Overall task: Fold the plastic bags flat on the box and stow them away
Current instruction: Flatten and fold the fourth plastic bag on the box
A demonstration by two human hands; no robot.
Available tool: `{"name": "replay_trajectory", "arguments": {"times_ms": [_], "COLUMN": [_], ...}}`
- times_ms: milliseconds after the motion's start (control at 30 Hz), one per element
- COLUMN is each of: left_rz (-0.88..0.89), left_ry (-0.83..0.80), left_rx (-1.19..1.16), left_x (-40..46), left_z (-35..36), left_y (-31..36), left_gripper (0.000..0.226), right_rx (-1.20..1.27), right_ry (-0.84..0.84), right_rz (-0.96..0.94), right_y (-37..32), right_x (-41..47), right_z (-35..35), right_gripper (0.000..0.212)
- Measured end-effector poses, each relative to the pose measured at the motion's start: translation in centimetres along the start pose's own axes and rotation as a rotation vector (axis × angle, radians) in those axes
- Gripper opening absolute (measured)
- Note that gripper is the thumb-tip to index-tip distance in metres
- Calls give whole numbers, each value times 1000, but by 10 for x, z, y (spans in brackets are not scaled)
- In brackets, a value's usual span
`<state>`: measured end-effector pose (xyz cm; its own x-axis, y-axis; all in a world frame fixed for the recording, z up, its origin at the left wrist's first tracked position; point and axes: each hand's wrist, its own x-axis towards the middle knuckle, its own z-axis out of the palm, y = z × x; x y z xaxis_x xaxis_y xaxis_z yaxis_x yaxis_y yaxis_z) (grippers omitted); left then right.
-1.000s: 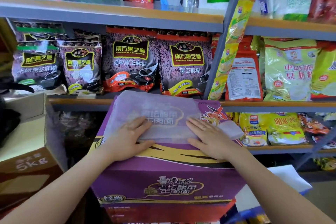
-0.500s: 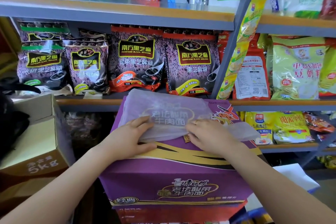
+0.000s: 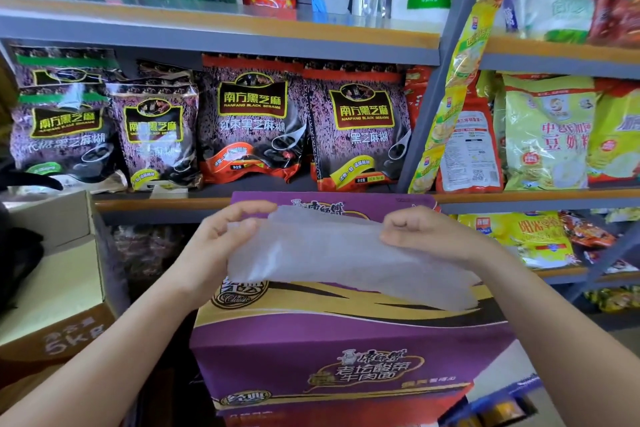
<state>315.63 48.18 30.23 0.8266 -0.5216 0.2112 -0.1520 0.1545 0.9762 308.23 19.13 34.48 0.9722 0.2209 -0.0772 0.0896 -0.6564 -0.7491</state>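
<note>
Two bare forearms come in from the near corners and meet over the purple box [image 3: 346,350], which sits right in the middle. Its near face drops toward the camera, and the top's far edge sits just in front of the grey shelf rail [image 3: 156,208]. On the left there's an open cardboard carton [image 3: 59,291] just beside the box; on the right a gap runs between the box and the lower shelf of yellow packets [image 3: 530,236].

The plastic bag [image 3: 332,253], cloudy and see-through, is held above the box top, stretched between both hands. Its right near corner sags down onto the lid; the rest looks lifted off it. The left hand [image 3: 214,246] has its thumb toward the camera and its fingers curled round the bag's left end, pinching it. The right hand [image 3: 426,232] is bunched up, knuckles up, gripping the bag's right end.

Farther back, dark sesame packets [image 3: 249,125] stand in a row on the middle shelf.
</note>
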Motion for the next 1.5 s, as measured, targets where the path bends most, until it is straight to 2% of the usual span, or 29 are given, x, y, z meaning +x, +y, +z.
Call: {"name": "replay_trajectory", "arguments": {"times_ms": [67,100,167,267,367,433,600,667,700,733,767,833,867,900,967,1067,1100,1267,1400,1500], "left_rz": [-42,-80,-154,-179,-236,-267,-322,-355,-287,-130,8,277,273,227,-60,-127,-132,-207,-236,-269], "left_ry": [-156,-215,-264,-179,1,85,112,178,208,216,173,-13,-132,-218,-328,-344,-356,-342,-334,-353], "left_rx": [82,155,257,394,617,796,1378,1441,1489,1576,1601,1626,1567,1493,1383,1434,1459,1471,1471,1480], "left_x": [-1,-1,0,10,27,39,60,59,58,59,61,66,68,69,70,71,70,71,71,73], "left_z": [-2,-2,0,0,4,10,33,40,41,40,43,54,62,69,78,82,82,83,82,86], "left_y": [-3,-6,-10,-13,-15,-15,-23,-27,-28,-32,-34,-37,-37,-40,-47,-57,-57,-56,-55,-51], "left_gripper": [82,84,59,11,30,34,26,33,43,53,56,48,52,59,74,117,122,114,123,134], "right_rx": [-29,-35,-69,-201,-386,-506,-656,-713,-745,-774,-801,-846,-857,-863,-860,-797,-763,-670,-783,-842], "right_ry": [7,29,76,125,148,160,204,208,209,208,208,210,211,213,205,175,167,213,239,352], "right_rz": [38,57,102,194,274,274,354,351,341,331,321,312,313,314,316,305,304,364,457,415], "right_y": [1,2,8,25,39,46,58,58,58,58,58,57,57,56,56,61,64,89,97,88], "right_x": [2,4,9,20,30,34,40,41,41,42,43,46,47,49,50,45,42,14,0,-1], "right_z": [-4,-5,-7,-10,-9,-6,-4,-3,-2,0,1,3,3,3,3,-4,-8,-36,-47,-38], "right_gripper": [29,30,32,30,30,32,22,22,21,21,21,23,24,24,25,24,23,32,20,13]}}
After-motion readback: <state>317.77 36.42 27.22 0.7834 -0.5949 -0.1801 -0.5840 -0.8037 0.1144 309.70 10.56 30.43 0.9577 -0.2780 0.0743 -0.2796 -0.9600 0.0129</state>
